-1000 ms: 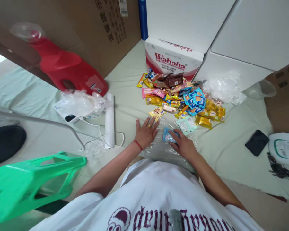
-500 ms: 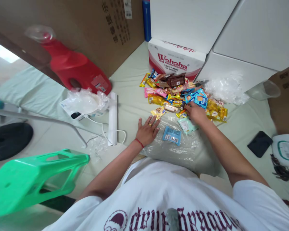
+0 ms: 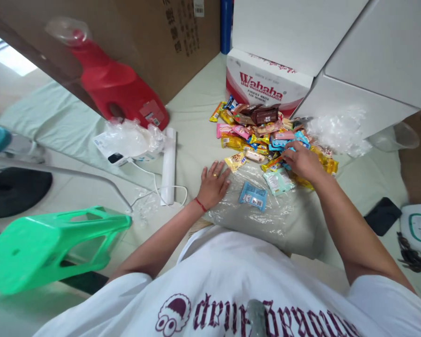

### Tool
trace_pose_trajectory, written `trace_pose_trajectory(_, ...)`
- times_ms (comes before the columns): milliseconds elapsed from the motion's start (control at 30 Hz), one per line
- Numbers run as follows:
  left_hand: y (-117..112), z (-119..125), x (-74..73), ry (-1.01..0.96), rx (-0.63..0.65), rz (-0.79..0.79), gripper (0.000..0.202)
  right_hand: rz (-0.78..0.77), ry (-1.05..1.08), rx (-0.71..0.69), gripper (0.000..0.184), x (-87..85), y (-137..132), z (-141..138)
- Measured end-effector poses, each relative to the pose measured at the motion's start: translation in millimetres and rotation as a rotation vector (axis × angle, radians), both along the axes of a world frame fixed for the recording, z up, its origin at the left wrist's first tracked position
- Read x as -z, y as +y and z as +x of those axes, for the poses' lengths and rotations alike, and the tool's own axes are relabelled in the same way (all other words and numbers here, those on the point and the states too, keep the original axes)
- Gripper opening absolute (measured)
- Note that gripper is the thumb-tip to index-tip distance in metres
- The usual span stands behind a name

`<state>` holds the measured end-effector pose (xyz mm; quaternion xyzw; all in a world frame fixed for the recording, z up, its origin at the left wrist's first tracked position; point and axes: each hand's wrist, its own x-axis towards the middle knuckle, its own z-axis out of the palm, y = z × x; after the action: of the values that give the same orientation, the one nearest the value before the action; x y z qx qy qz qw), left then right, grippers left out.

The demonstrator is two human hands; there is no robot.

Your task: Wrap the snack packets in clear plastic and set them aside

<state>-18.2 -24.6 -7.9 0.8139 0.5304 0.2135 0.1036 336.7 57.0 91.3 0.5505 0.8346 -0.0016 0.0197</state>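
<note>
My left hand [image 3: 214, 183] lies flat with its fingers spread, at the left edge of a clear plastic bag [image 3: 228, 213] laid out before me. Just past its fingertips is a cream-yellow snack packet [image 3: 235, 161]. On the bag rest a light blue snack packet [image 3: 253, 195] and a pale green packet [image 3: 279, 181]. My right hand [image 3: 302, 161] is over the right side of a heap of wrapped snacks [image 3: 254, 139], fingers curled and closed among blue and yellow wrappers. What its fingertips hold, if anything, is hidden. Brown wrappers [image 3: 264, 114] top the heap.
Behind the heap stands a Wahaha water carton [image 3: 266, 82], with crumpled clear plastic [image 3: 338, 131] to its right. Leftward are a white roll [image 3: 169, 168], a red jug [image 3: 122, 89] and a green stool [image 3: 56, 243]. A black phone [image 3: 383, 216] lies at right.
My right hand has moved slightly right and away from me, over the blue wrappers, which have shifted. A pink wrapper now shows there. My left hand stays flat; the view has shifted a little.
</note>
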Motion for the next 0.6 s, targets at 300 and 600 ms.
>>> trace_pose_trajectory(300, -9, 64, -37.2, 0.119, 0.581, 0.038, 0.064, -0.184, -0.138, 0.005, 0.036, 18.8, 20, -26)
trace_pose_trajectory(600, -20, 68, -32.9, 0.146, 0.499, 0.002, 0.06, -0.144, -0.07, -0.006, 0.035, 28.6, 19, -13)
